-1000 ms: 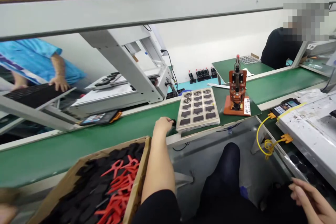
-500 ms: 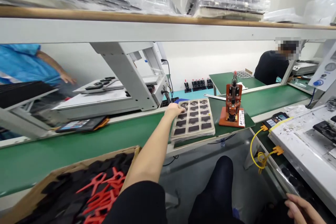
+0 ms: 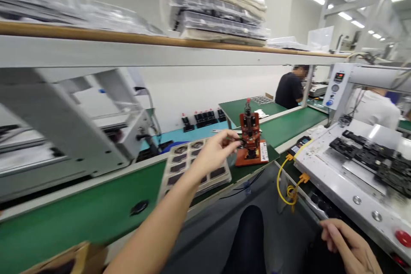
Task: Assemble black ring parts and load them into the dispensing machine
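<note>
My left hand (image 3: 218, 150) reaches across the tray to the front of a red-brown hand-press fixture (image 3: 249, 137) with a red knob on top. Its fingertips are pinched on a small dark part (image 3: 240, 142), whose exact kind I cannot make out. Below my wrist lies a stack of clear plastic trays (image 3: 221, 178) with dark rectangular pieces and ring-shaped parts in its pockets. My right hand (image 3: 351, 246) is low at the right, fingers curled and pressed together, with nothing visible in them.
A green bench (image 3: 105, 199) carries a dark oval piece (image 3: 139, 207). A cardboard box (image 3: 80, 257) stands at lower left. To the right are a white machine (image 3: 324, 162) and yellow cable (image 3: 279, 184). A shelf (image 3: 128, 53) crosses overhead. A seated person (image 3: 287, 90) is farther back.
My left hand has moved right from the tray's far-left corner to the fixture, now pinching a small dark part. The view has swung right. My right hand stays low.
</note>
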Action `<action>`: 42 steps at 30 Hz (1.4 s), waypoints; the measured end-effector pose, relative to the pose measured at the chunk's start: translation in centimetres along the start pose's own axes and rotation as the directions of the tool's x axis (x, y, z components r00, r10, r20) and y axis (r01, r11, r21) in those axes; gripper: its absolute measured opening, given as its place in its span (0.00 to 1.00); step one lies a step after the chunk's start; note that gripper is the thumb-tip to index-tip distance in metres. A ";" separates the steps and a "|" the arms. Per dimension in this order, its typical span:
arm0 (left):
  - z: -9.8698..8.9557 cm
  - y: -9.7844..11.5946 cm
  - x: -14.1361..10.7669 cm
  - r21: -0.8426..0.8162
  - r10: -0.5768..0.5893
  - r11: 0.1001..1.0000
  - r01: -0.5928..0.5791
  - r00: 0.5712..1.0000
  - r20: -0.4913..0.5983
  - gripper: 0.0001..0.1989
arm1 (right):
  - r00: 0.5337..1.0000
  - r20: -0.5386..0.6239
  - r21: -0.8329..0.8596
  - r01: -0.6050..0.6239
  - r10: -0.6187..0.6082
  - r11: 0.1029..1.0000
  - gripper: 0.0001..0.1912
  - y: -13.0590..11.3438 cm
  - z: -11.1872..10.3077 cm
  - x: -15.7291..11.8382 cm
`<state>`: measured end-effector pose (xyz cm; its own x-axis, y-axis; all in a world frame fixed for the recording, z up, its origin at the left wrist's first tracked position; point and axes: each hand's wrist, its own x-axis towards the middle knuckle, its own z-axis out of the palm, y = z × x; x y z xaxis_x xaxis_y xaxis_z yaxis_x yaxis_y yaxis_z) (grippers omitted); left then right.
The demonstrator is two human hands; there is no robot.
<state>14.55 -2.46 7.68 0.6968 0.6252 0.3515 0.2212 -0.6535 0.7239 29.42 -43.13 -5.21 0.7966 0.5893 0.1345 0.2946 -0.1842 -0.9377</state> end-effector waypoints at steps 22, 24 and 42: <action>20.6 15.3 -3.8 -0.353 0.936 0.334 -0.874 0.264 0.232 0.14 | 0.950 -0.233 -0.119 0.185 -0.209 0.975 0.17 -7.0 -6.2 1.7; 21.6 16.0 -3.8 -0.396 0.938 0.327 -0.858 0.244 0.245 0.13 | 0.951 -0.257 -0.128 0.140 -0.170 0.982 0.18 -6.3 -7.1 1.5; 40.7 32.4 10.4 -0.170 0.565 0.576 -0.800 0.238 0.790 0.21 | 0.710 -0.695 -0.180 -0.015 -0.116 0.984 0.24 -4.1 -19.3 -5.1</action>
<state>56.76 -34.50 10.60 0.8299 -0.5574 0.0236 -0.5464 -0.8034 0.2366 34.37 -60.53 4.10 0.8978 -0.1071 0.4272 0.3728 -0.3318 -0.8665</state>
